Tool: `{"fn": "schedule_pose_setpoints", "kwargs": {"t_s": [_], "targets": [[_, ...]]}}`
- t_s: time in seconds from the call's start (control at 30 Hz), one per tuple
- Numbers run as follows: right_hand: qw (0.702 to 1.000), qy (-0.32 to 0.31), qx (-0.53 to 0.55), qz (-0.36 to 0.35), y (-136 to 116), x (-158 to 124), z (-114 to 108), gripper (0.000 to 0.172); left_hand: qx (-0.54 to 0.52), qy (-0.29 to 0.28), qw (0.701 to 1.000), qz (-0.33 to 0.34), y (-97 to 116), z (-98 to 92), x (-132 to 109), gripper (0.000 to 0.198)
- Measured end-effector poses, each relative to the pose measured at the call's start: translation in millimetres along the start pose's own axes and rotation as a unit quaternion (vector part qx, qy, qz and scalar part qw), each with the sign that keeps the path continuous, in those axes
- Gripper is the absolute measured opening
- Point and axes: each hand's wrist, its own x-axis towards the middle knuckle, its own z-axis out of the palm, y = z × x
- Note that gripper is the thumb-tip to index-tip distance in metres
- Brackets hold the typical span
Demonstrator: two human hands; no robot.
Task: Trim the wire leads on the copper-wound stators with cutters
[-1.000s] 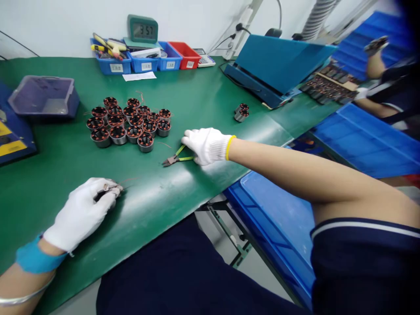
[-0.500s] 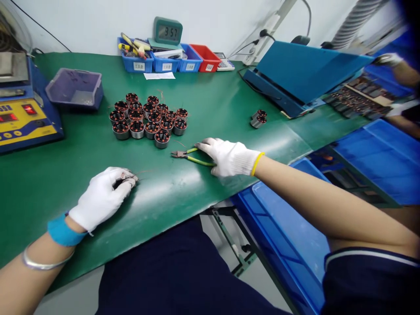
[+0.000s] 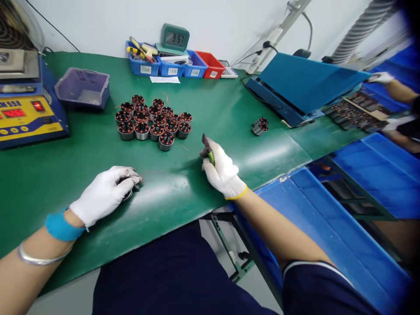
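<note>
My left hand (image 3: 104,193), in a white glove, is closed over a small wound stator (image 3: 128,192) resting on the green mat (image 3: 65,166); a thin copper wire (image 3: 154,172) trails right from it. My gloved right hand (image 3: 222,169) grips green-handled cutting pliers (image 3: 208,148), their dark jaws pointing up and away from me. A cluster of several copper-wound stators (image 3: 153,121) stands just beyond both hands. Two more stators (image 3: 260,126) sit apart to the right.
A yellow-and-blue machine (image 3: 29,113) and a grey bin (image 3: 82,88) stand at the left. Blue and red parts bins (image 3: 173,65) and a clock (image 3: 175,38) line the back wall. A blue cover (image 3: 305,83) and blue trays (image 3: 387,170) lie right, where another person's arms (image 3: 393,89) work.
My right hand picked the pliers up off the mat and drew them toward me, jaws now raised. The left hand stayed on the stator. The view shifted left.
</note>
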Motion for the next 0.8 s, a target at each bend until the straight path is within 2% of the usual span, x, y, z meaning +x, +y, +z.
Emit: {"fn": "schedule_pose_setpoints", "kwargs": {"t_s": [0.03, 0.07, 0.1, 0.17, 0.2, 0.23, 0.3, 0.37, 0.5, 0.7, 0.8], "targets": [[0.994, -0.04, 0.096, 0.023, -12, -7, 1, 0.07, -0.001, 0.005, 1.0, -0.008, -2, 1.5, 0, 0.042], [0.973, -0.11, 0.195, 0.05, -26, -13, 4, 0.071, -0.001, 0.009, 1.0, -0.015, -3, 2.9, 1, 0.04], [0.935, -0.196, 0.285, 0.083, -39, -19, 7, 0.071, -0.001, 0.014, 1.0, -0.02, -5, 4.1, 1, 0.039], [0.83, -0.35, 0.406, 0.153, -61, -26, 17, 0.068, 0.001, 0.024, 1.0, -0.018, -7, 5.6, 2, 0.038], [0.786, -0.398, 0.436, 0.183, -69, -27, 22, 0.066, 0.003, 0.025, 1.0, -0.014, -7, 6.0, 2, 0.038], [0.756, -0.426, 0.45, 0.209, -75, -26, 26, 0.062, 0.005, 0.025, 1.0, -0.011, -7, 6.1, 2, 0.039], [0.731, -0.452, 0.451, 0.241, -81, -22, 30, 0.056, 0.008, 0.021, 1.0, -0.01, -6, 5.9, 3, 0.04], [0.73, -0.469, 0.43, 0.251, -86, -17, 29, 0.051, 0.012, 0.018, 1.0, -0.006, -6, 5.4, 3, 0.041], [0.753, -0.498, 0.362, 0.233, -96, -11, 20, 0.045, 0.018, 0.022, 1.0, 0.008, -5, 4.1, 2, 0.04], [0.799, -0.462, 0.335, 0.188, -99, -11, 26, 0.035, 0.034, 0.01, 0.999, 0.028, 0, 2.4, 3, 0.038], [0.829, -0.468, 0.262, 0.158, -96, -11, 30, 0.034, 0.047, 0.013, 0.999, 0.022, 3, 2.6, 4, 0.038]]}}
